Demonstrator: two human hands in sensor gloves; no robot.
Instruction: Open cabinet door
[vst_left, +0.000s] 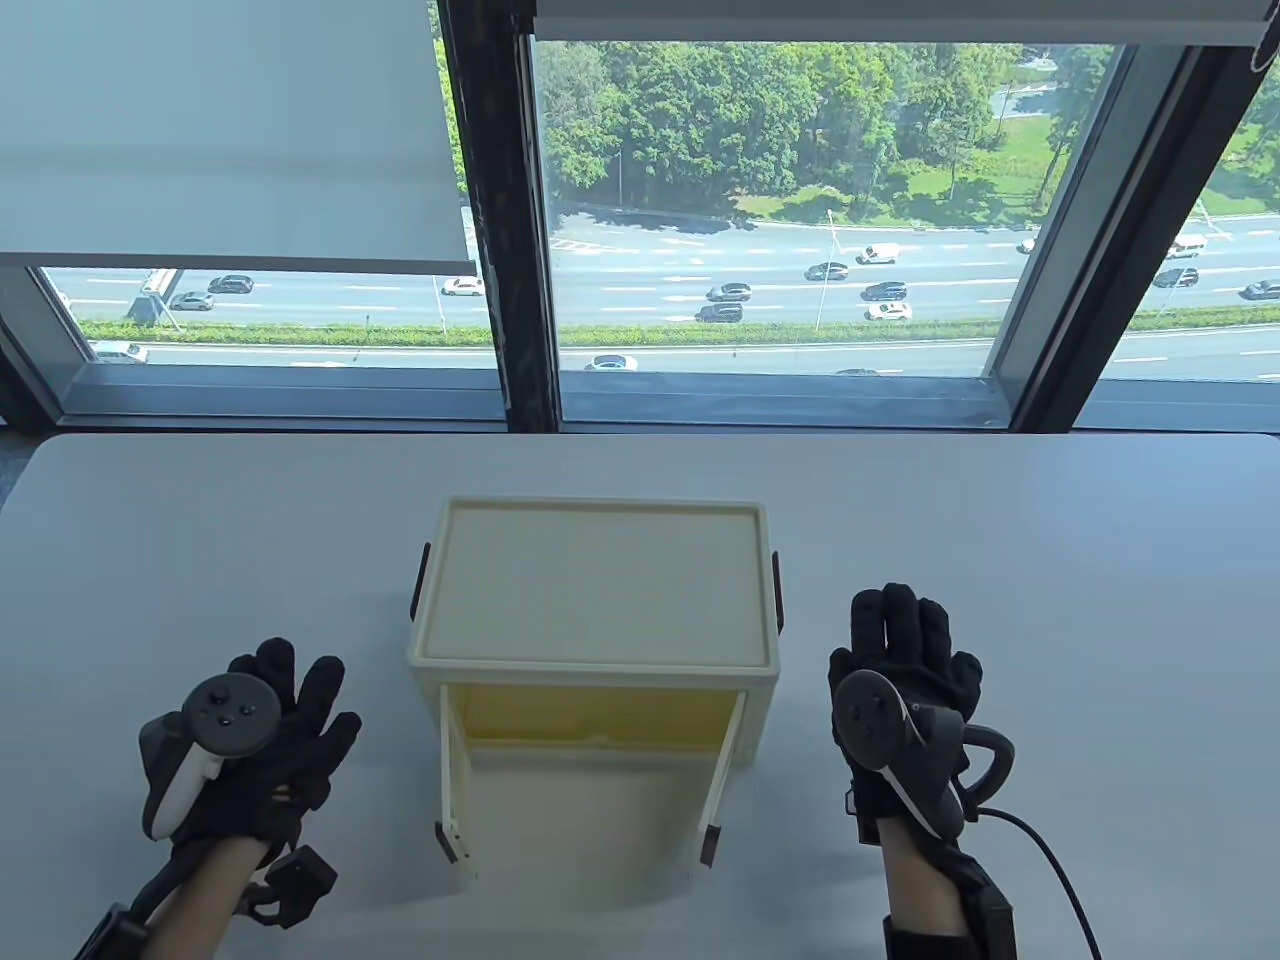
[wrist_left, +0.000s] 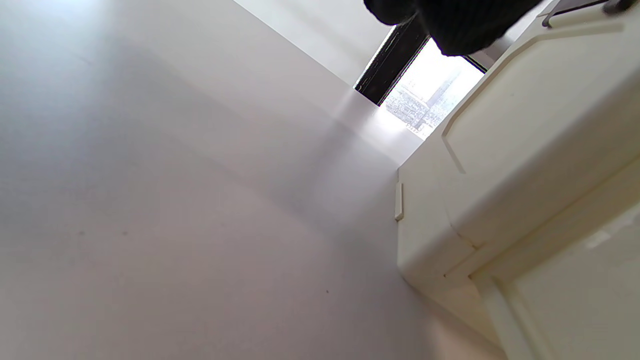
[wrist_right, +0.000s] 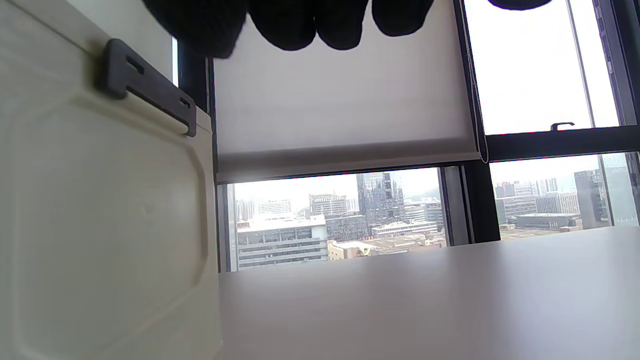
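Both doors (vst_left: 455, 775) open, overhead only

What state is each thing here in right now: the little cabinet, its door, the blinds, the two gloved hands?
Cream plastic cabinet: upright on the white table.
Its front door: open, folded down toward the viewer.
Left window blind: lowered most of the way.
Left hand: fingers spread, grips nothing.
Right hand: fingers extended, grips nothing.

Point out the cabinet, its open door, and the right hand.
cabinet (vst_left: 598, 580), table view, on its flat top panel.
open door (vst_left: 585, 825), table view, on the door's inner face.
right hand (vst_left: 905, 690), table view, on the back of the glove.
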